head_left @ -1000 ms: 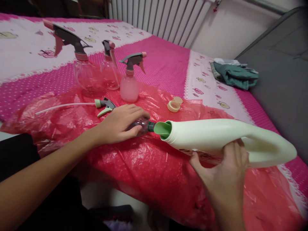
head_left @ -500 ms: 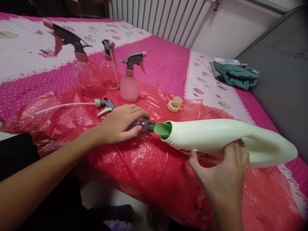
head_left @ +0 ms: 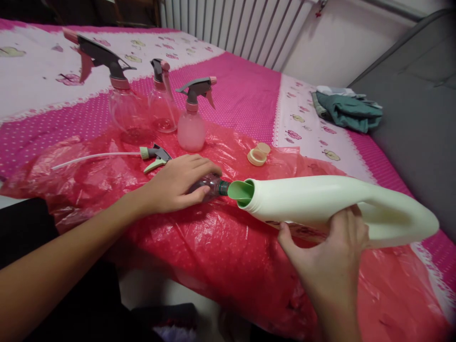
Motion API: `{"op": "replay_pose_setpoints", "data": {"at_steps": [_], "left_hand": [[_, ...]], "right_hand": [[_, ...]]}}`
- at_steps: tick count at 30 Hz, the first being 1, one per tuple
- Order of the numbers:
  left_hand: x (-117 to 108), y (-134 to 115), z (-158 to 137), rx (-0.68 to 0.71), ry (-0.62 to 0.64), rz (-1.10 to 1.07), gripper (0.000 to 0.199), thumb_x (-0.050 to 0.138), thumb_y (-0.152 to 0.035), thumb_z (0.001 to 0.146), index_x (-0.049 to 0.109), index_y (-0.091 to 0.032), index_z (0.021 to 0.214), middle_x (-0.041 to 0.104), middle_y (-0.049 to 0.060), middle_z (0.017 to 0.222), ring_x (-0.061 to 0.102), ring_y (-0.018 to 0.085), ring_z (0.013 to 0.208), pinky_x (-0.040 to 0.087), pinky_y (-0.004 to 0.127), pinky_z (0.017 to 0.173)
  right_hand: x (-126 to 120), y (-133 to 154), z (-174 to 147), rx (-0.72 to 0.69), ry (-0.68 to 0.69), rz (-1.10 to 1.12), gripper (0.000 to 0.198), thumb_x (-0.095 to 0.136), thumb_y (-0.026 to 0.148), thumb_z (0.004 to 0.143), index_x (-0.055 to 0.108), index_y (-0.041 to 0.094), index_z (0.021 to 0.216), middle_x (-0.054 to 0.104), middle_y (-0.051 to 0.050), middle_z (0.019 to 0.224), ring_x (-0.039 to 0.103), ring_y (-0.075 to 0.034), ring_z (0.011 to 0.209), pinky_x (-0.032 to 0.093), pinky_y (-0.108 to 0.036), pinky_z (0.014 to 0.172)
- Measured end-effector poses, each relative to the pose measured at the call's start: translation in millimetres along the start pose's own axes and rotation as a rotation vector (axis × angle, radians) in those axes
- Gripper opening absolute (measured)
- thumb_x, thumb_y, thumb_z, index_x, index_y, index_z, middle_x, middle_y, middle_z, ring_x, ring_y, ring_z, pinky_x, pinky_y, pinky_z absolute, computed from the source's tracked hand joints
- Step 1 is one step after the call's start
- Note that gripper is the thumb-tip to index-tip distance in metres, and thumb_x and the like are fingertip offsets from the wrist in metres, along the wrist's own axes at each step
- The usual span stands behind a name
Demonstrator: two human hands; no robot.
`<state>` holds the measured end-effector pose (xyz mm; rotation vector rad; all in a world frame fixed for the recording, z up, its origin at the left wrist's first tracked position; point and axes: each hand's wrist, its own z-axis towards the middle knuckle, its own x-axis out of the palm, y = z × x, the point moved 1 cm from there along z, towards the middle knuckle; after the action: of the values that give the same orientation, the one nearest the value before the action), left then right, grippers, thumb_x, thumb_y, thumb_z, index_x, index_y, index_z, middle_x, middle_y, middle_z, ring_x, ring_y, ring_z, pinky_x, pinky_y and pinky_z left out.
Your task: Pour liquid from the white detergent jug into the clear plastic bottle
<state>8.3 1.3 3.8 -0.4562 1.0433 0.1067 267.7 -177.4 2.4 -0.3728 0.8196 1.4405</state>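
My left hand is wrapped round a small dark, see-through bottle, whose threaded neck points right. Its lower part is hidden under my palm. My right hand grips a large pale green jug by its body and handle. The jug is tipped over, and its green pouring spout sits at the mouth of the small bottle. Whether liquid flows I cannot tell. Left of my left hand lies a loose trigger sprayer head with a long thin tube.
Three spray bottles with pink and grey triggers stand behind: a large one, a middle one and a small cloudy one. A yellowish cap lies on the red plastic sheet. Folded green cloth rests near the grey headboard.
Almost nothing differs. The far end of the jug has shifted very slightly left; both hands keep their holds.
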Motion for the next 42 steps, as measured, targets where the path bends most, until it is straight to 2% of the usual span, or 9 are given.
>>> {"op": "replay_pose_setpoints", "data": {"at_steps": [5,8,15,23,30,37,42], "left_hand": [[-0.3,-0.8,0.2,-0.002,0.000,0.004,0.034,0.044,-0.045,0.106,0.060,-0.020,0.124,0.073,0.010,0.118,0.067,0.029,0.103,0.047,0.041,0.091],[-0.8,-1.2,0.5,-0.009,0.003,-0.005,0.035,0.044,-0.046,0.106,0.060,-0.021,0.124,0.073,0.010,0.119,0.067,0.029,0.104,0.047,0.041,0.091],[-0.3,0.0,0.5,-0.011,0.001,-0.005,0.035,0.044,-0.046,0.106,0.060,-0.021,0.124,0.073,0.010,0.119,0.067,0.028,0.104,0.048,0.041,0.092],[-0.4,-0.5,1.1,-0.012,0.004,-0.008,0.035,0.043,-0.047,0.106,0.060,-0.021,0.124,0.073,0.011,0.119,0.067,0.028,0.104,0.048,0.042,0.093],[-0.3,-1.0,0.5,-0.014,0.001,-0.004,0.035,0.043,-0.047,0.106,0.060,-0.022,0.124,0.073,0.010,0.119,0.067,0.028,0.104,0.048,0.041,0.093],[-1.0,-0.7,0.8,-0.013,0.003,-0.002,0.035,0.044,-0.045,0.106,0.060,-0.021,0.125,0.073,0.010,0.119,0.067,0.028,0.104,0.048,0.042,0.093],[-0.4,-0.7,1.0,-0.024,0.011,-0.011,0.035,0.043,-0.047,0.106,0.060,-0.022,0.124,0.073,0.010,0.120,0.067,0.029,0.105,0.048,0.042,0.093]], "right_hand": [[1.0,0.2,-1.7,-0.005,0.002,0.004,0.078,0.064,0.046,0.085,0.052,-0.002,0.145,0.053,-0.034,0.143,0.044,-0.057,0.141,0.031,-0.081,0.112],[0.7,0.1,-2.0,0.014,0.017,-0.013,0.077,0.065,0.047,0.084,0.051,0.001,0.145,0.054,-0.032,0.144,0.044,-0.054,0.141,0.032,-0.078,0.114],[1.2,-1.2,-2.3,0.034,0.028,-0.021,0.073,0.059,0.044,0.083,0.054,-0.002,0.140,0.057,-0.031,0.139,0.045,-0.052,0.139,0.033,-0.074,0.116],[3.5,-1.7,-4.0,0.027,0.013,-0.020,0.082,0.064,0.051,0.083,0.050,0.000,0.146,0.053,-0.032,0.144,0.044,-0.053,0.140,0.030,-0.078,0.116],[2.2,-2.0,-3.2,0.022,0.016,-0.024,0.076,0.061,0.044,0.083,0.054,-0.006,0.140,0.056,-0.034,0.137,0.047,-0.055,0.137,0.034,-0.079,0.112],[2.9,-1.7,-3.2,0.023,0.019,-0.019,0.082,0.064,0.052,0.084,0.051,-0.003,0.144,0.054,-0.034,0.141,0.043,-0.056,0.140,0.030,-0.081,0.113],[2.9,-2.8,-3.5,0.037,0.019,-0.021,0.076,0.061,0.049,0.084,0.053,0.000,0.142,0.056,-0.031,0.140,0.044,-0.053,0.140,0.032,-0.077,0.116]]}}
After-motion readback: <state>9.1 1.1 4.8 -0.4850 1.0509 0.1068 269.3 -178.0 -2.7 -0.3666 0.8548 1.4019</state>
